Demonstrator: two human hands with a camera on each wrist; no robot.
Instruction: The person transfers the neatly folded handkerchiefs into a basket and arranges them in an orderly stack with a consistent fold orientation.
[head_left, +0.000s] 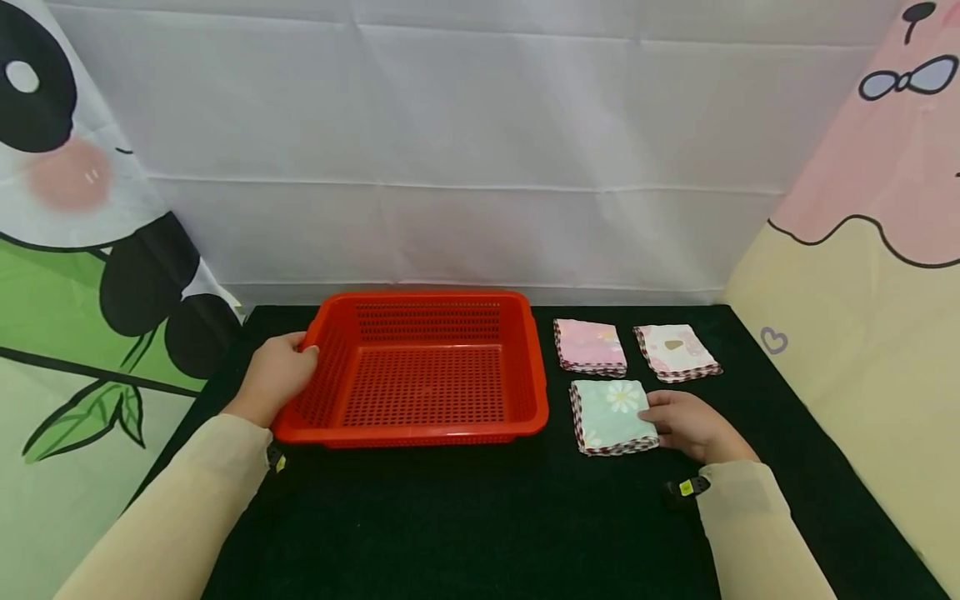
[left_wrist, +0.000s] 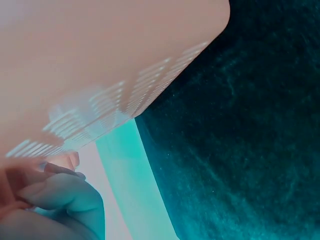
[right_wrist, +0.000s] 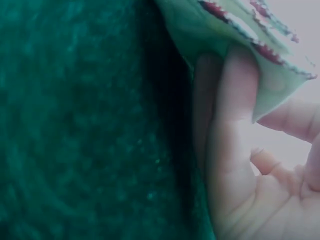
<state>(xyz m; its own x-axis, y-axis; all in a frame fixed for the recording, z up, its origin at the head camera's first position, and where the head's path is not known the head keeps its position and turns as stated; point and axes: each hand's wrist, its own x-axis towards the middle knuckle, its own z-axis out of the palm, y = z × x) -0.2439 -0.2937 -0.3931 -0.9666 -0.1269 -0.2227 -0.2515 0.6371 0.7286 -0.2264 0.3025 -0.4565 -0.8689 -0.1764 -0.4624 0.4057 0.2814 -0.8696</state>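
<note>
At its left rim, the red plastic basket (head_left: 427, 435) is gripped by my left hand (head_left: 276, 377), thumb over the edge. The basket has perforated sides and holds nothing. In the left wrist view, curled fingers of the left hand (left_wrist: 62, 202) show beside the slotted wall of the basket (left_wrist: 110, 55). To the right, my right hand (head_left: 697, 423) pinches the right edge of a light green folded handkerchief (head_left: 609, 410) with a daisy print and checked border. The right wrist view has fingers (right_wrist: 235, 90) beneath the handkerchief (right_wrist: 200, 27), its corner lifted off the dark cloth.
Behind the green handkerchief lie a pink folded handkerchief (head_left: 588, 346) and a white one (head_left: 677, 350) with a brown motif. Dark green cloth (head_left: 450, 525) covers the table. A white curtain (head_left: 480, 150) hangs at the back, with printed cartoon panels at both sides.
</note>
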